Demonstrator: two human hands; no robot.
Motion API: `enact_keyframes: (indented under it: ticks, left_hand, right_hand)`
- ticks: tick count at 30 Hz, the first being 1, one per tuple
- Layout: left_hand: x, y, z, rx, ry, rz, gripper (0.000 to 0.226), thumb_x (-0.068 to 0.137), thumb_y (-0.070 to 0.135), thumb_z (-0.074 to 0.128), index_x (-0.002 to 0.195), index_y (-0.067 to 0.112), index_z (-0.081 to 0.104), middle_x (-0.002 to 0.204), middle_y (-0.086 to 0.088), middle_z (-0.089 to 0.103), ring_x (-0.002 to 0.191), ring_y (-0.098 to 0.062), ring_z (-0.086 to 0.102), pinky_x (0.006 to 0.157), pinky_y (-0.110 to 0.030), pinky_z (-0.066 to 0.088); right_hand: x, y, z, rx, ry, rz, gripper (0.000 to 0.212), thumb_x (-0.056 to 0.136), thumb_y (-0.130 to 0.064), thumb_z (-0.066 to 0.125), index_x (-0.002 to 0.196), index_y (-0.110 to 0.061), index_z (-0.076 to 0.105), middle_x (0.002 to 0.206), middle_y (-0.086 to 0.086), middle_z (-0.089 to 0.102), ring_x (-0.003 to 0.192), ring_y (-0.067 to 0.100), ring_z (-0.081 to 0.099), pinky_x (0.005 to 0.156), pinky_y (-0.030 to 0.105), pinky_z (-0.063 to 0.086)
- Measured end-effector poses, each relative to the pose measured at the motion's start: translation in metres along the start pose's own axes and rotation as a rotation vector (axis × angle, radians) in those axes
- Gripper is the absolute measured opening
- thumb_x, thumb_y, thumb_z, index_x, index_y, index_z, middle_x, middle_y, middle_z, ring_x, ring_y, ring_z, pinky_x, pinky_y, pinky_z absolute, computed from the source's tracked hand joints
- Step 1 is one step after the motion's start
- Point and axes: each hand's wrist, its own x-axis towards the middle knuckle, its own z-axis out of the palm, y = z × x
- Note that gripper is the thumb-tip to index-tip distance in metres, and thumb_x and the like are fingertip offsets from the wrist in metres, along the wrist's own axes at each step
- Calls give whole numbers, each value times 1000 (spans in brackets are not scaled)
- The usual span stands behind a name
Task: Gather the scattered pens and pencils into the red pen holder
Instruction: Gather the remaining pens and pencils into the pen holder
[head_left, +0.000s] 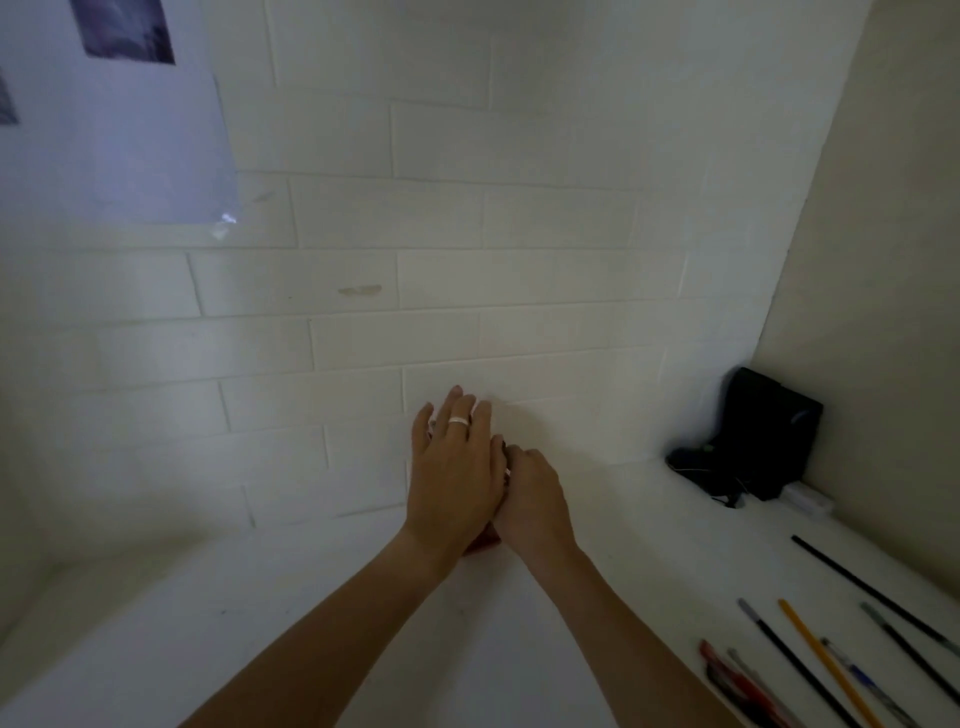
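The red pen holder (482, 544) stands mid-table near the wall, almost wholly hidden behind my hands; only slivers of red show. My left hand (451, 470), wearing a ring, lies around the holder's left side with its fingers stretched upward. My right hand (532, 499) presses against the left one, fingers curled at the holder's top, where something dark peeks out. Whether it holds anything is hidden. Several pens and pencils lie scattered at the lower right: a red pen (737, 682), a black pen (795, 661), a yellow pencil (826, 666) and a long black pencil (872, 592).
The white table (260, 623) meets a white brick wall (467, 234) behind and a beige wall on the right. A black pouch-like object (763, 436) and a small white box (808, 500) sit in the back right corner. A sheet of paper (114, 130) hangs on the wall, upper left.
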Motion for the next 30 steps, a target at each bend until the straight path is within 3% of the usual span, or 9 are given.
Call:
enact_keyframes:
  ticks: [9, 13, 17, 20, 23, 26, 28, 30]
  left_hand:
    - [-16, 42, -27, -194, 37, 89, 35, 92, 18, 40, 114, 12, 65, 119, -7, 66, 120, -24, 60, 103, -42, 43]
    - [-34, 73, -35, -294, -13, 135, 34, 87, 19, 41, 110, 14, 65, 112, -3, 65, 107, -21, 62, 94, -40, 50]
    - [-57, 104, -29, -363, -223, 227, 29, 85, 12, 50, 112, 17, 61, 108, -1, 62, 100, -20, 61, 81, -36, 50]
    - [-77, 127, -23, -388, -509, 347, 31, 90, 12, 50, 118, 19, 60, 117, -3, 60, 108, -24, 60, 88, -36, 46]
    - [-98, 151, -22, -370, -757, 408, 36, 94, 17, 53, 129, 22, 57, 129, -4, 56, 119, -24, 55, 98, -35, 45]
    - [-111, 170, -20, -391, -831, 394, 44, 93, 19, 55, 137, 21, 53, 131, -6, 54, 122, -25, 53, 101, -36, 46]
    - [-117, 180, -18, -390, -850, 365, 47, 92, 20, 55, 139, 17, 52, 131, -8, 53, 123, -26, 51, 102, -37, 45]
    - [-123, 188, -16, -402, -860, 325, 45, 90, 19, 55, 135, 14, 54, 128, -9, 53, 122, -26, 51, 102, -36, 45]
  right_hand:
    - [-30, 17, -47, -2, 73, -13, 22, 93, -17, 56, 115, -18, 60, 110, 2, 61, 95, 22, 62, 70, 28, 41]
    - [-55, 46, -78, -44, 86, 51, 23, 95, -24, 58, 115, -16, 64, 110, 3, 64, 96, 21, 62, 74, 28, 44]
    - [-84, 92, -111, -158, 18, 161, 24, 94, -25, 61, 116, -15, 66, 115, 4, 68, 106, 21, 63, 86, 31, 52]
    - [-106, 123, -140, -249, -30, 262, 22, 93, -20, 60, 113, -15, 68, 115, 4, 69, 107, 21, 64, 86, 28, 51]
    - [-131, 153, -167, -334, -113, 353, 18, 91, -19, 62, 106, -12, 70, 107, 6, 71, 97, 21, 67, 76, 26, 52]
    - [-151, 169, -185, -368, -245, 422, 15, 84, -26, 69, 83, -12, 73, 80, 5, 72, 71, 16, 65, 62, 24, 52]
    - [-163, 175, -191, -343, -286, 432, 31, 80, -31, 72, 57, -18, 54, 56, 0, 53, 53, 13, 53, 52, 22, 42]
    - [-172, 178, -194, -301, -292, 417, 42, 78, -34, 74, 53, -14, 48, 51, 3, 46, 48, 17, 49, 48, 24, 37]
